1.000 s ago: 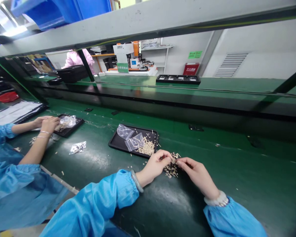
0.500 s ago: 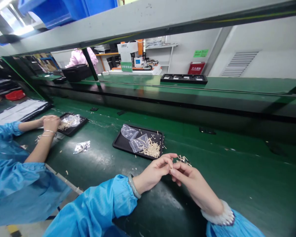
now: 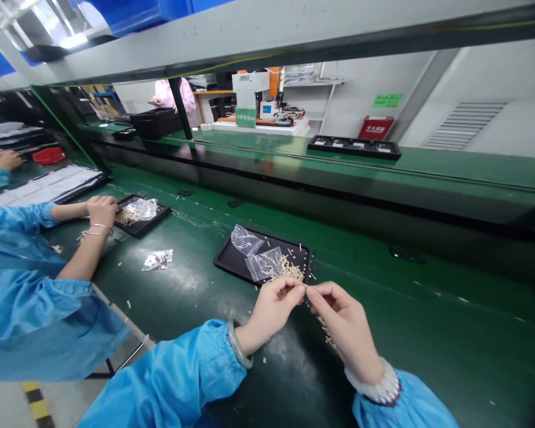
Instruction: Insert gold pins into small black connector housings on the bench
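Just in front of the black tray's near right corner, my left hand [image 3: 271,310] and my right hand [image 3: 345,326] meet fingertip to fingertip. Both are closed in a pinch on a small beige strip [image 3: 305,288], mostly hidden by the fingers. The shallow black tray [image 3: 232,261] holds a heap of similar beige strips [image 3: 293,268] and two clear plastic bags [image 3: 266,264]. More loose strips [image 3: 328,336] lie on the green table, partly covered by my right hand.
On the left, a co-worker's hands [image 3: 101,209] are at another black tray [image 3: 148,226]. A small clear bag [image 3: 157,260] lies between the trays. A raised green ledge [image 3: 267,148] behind carries a compartmented black tray [image 3: 354,147]. A grey shelf beam [image 3: 267,30] crosses overhead.
The view has shifted, so the trays appear farther right. My fingers have drawn together into a tighter pinch, and my right hand has turned more upright, now covering part of the loose strips.
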Available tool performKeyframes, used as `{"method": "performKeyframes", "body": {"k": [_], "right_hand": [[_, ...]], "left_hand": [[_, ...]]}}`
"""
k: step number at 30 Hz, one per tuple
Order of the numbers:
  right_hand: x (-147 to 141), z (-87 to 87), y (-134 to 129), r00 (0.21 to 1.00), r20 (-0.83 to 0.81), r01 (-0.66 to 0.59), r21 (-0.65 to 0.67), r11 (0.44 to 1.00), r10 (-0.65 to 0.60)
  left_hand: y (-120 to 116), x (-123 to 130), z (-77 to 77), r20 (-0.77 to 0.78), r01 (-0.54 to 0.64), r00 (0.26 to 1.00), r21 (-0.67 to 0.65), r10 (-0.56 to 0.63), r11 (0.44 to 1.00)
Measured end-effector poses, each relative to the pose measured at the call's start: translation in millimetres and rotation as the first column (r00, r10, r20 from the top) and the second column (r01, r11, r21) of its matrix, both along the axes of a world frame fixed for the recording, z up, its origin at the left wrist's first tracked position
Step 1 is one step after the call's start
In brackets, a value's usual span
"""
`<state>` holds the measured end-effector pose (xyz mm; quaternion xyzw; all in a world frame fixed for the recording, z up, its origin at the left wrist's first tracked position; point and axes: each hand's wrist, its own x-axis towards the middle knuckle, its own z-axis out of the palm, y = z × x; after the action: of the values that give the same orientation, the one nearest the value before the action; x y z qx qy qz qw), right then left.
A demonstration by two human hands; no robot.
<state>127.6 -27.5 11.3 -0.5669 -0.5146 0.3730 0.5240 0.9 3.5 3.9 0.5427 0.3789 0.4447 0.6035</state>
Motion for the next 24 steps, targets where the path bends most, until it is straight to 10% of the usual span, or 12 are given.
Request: {"method": "performKeyframes", "body": {"k": [4, 9, 17, 20, 24], "right_hand": [[-3.5, -3.9, 3.2, 0.958, 0.252, 0.081, 0.233, 0.969, -0.140], [-1.2, 0.9, 1.8, 0.822, 0.550, -0.105, 0.403, 0.909, -0.149], [6.7, 9.6, 7.6, 0.679, 0.716, -0.254, 0.434, 0.864, -0.160], [2.4, 9.0, 9.8, 0.633, 0.745, -0.246, 0.451, 0.858, -0.210], [-2.3, 8.9, 12.4, 0.781, 0.618, -0.165, 0.349, 0.923, -0.094]], "left_hand": [[6.9, -8.4, 1.6, -0.157, -0.053, 0.984, 0.212, 0.088, 0.976], [11.2, -16.0, 5.9, -0.259, -0.038, 0.946, 0.505, 0.194, 0.862], [15.1, -30.8, 12.7, -0.502, 0.270, 0.750, 0.827, 0.432, 0.492], [14.4, -31.0, 14.2, -0.536, 0.293, 0.723, 0.809, 0.436, 0.509], [12.5, -27.3, 16.9, -0.495, 0.171, 0.820, 0.691, 0.287, 0.702]]}}
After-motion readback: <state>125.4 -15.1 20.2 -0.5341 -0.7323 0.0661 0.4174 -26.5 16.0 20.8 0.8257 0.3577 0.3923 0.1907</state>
